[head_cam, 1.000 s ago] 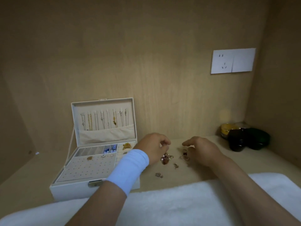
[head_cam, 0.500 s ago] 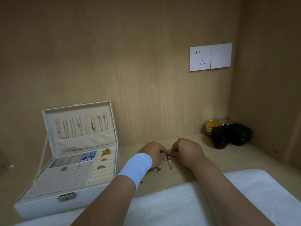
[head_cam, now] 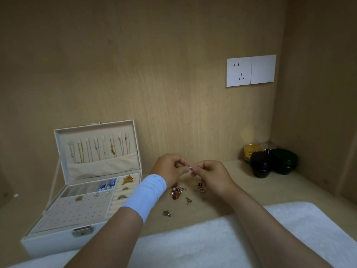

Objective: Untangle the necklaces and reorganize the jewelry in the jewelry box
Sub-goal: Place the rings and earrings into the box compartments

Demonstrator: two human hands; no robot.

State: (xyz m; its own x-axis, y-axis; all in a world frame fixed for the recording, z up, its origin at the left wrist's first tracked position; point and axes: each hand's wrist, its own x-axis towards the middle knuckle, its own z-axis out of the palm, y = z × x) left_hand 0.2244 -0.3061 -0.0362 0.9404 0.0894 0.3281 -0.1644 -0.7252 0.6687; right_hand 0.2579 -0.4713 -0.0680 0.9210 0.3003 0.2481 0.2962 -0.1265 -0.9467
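Note:
A white jewelry box [head_cam: 58, 241] stands open at the left, with several necklaces [head_cam: 98, 147] hanging in its lid and brooches in its tray. My left hand [head_cam: 170, 169] and my right hand [head_cam: 212, 176] meet above the wooden shelf. Together they pinch a small silver ring-like piece [head_cam: 190, 168] between their fingertips. Under them lies a tangle of beads and chains [head_cam: 176, 191], and more small pieces [head_cam: 201, 188] are scattered nearby. A white band wraps my left wrist.
Dark round jars [head_cam: 260, 165] and a yellow jar [head_cam: 251, 150] sit in the back right corner. A white fluffy cloth [head_cam: 212, 240] covers the front edge. A wall socket [head_cam: 251, 70] is on the back panel. A small charm [head_cam: 167, 213] lies near the cloth.
My hands came together and lifted a small piece off the shelf; one second ago they were apart over the pile.

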